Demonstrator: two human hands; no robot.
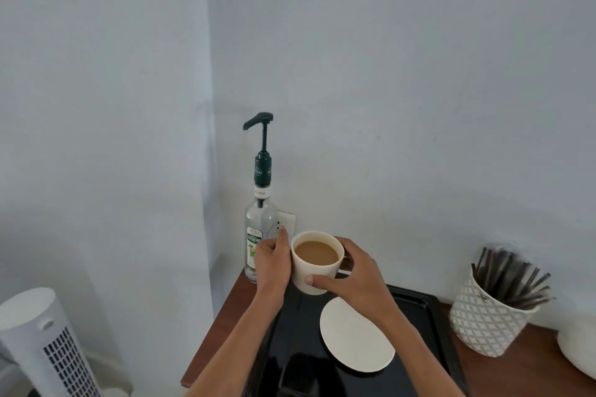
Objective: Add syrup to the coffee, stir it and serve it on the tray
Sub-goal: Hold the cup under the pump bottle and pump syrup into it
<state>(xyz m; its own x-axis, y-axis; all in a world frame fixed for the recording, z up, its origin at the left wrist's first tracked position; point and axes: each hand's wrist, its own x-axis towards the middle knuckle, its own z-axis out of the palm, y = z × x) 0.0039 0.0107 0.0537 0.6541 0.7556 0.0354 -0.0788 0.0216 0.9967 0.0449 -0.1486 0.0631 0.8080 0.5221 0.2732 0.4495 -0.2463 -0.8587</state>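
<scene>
A white cup of milky coffee [317, 263] is held between both hands at the far edge of the black tray [425, 309]. My left hand [274, 263] presses its left side and my right hand [354, 277] wraps its right side, thumb across the front. Whether the cup rests on the tray or hangs just above it I cannot tell. Behind and left of the cup, in the wall corner, stands a clear syrup bottle [258, 229] with a dark green pump [262, 138], its spout pointing left. A white saucer [356, 337] lies on the tray, below the cup.
A white patterned pot [483, 322] full of dark stir sticks [509, 277] stands at the right on the brown table [222, 325]. A white rounded object [577, 345] sits at the right edge. A white tower fan [45, 345] stands low left. A wall socket [287, 222] is behind the bottle.
</scene>
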